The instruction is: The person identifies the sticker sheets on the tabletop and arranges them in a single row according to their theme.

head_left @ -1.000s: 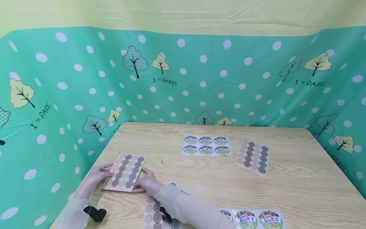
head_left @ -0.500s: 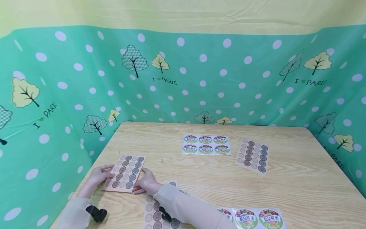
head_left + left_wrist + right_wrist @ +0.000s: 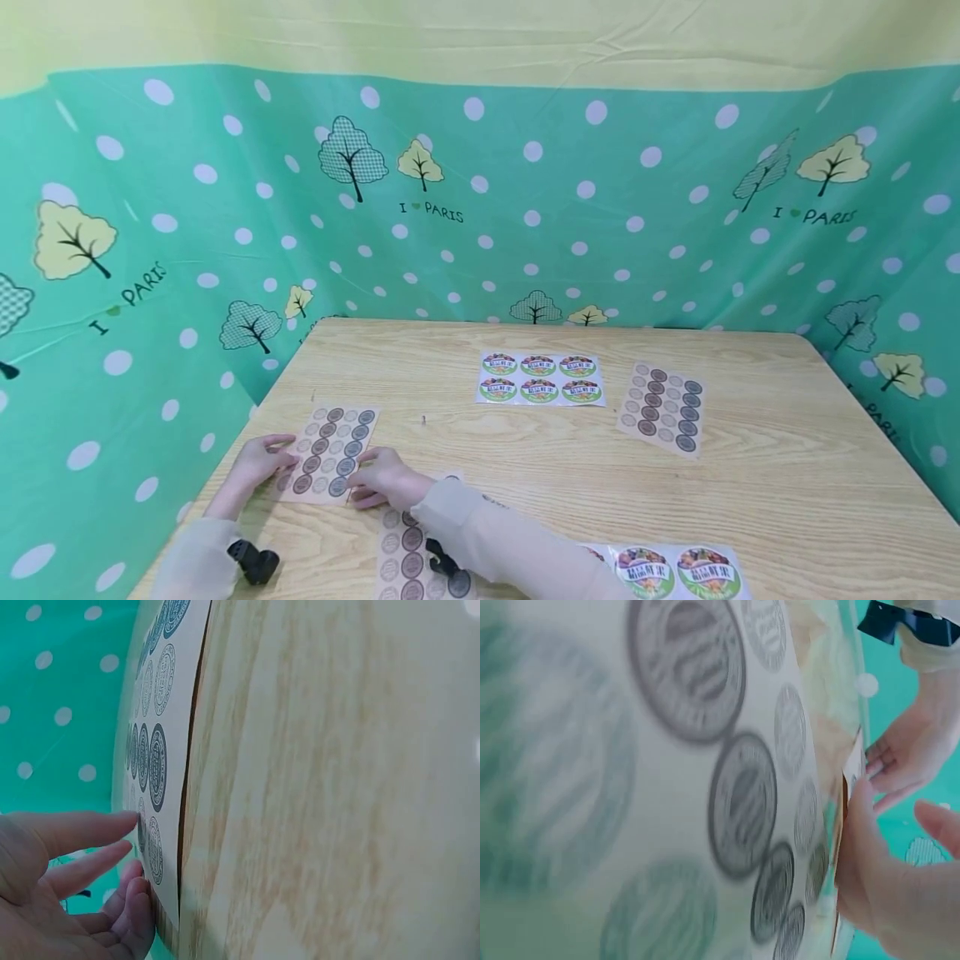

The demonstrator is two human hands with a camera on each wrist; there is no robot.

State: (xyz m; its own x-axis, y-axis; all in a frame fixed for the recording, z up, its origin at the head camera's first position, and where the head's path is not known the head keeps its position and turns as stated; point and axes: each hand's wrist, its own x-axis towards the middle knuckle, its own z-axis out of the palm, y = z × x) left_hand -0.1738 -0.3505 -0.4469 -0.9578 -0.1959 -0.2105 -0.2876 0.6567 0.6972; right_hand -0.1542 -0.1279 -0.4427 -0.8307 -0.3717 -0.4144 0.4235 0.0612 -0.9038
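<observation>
A pale pink sheet of round stamp-like stickers [image 3: 330, 450] lies at the left of the table, with rows of brown, grey and light circles. My left hand [image 3: 260, 460] is at its left edge, fingers loosely bent and fingertips at the margin; the left wrist view shows a slight dark gap under the sheet's near edge [image 3: 180, 847]. On the opposite side my right hand [image 3: 386, 477] touches the right edge, its thumb standing apart from the fingers in the right wrist view. Below the right forearm lies a second similar sheet [image 3: 401, 550], partly hidden by the sleeve.
A sheet of fruit-label stickers [image 3: 540, 377] lies at the back middle. To its right is another stamp-like sticker sheet [image 3: 662, 408]. More fruit labels [image 3: 675, 571] lie at the front edge, partly behind the right sleeve. A green dotted curtain [image 3: 480, 208] encloses the wooden table [image 3: 555, 475].
The left sticker sheet has settled flatter on the table and shifted slightly left. My right hand has drawn back a little to the right along its edge. The left hand has barely moved.
</observation>
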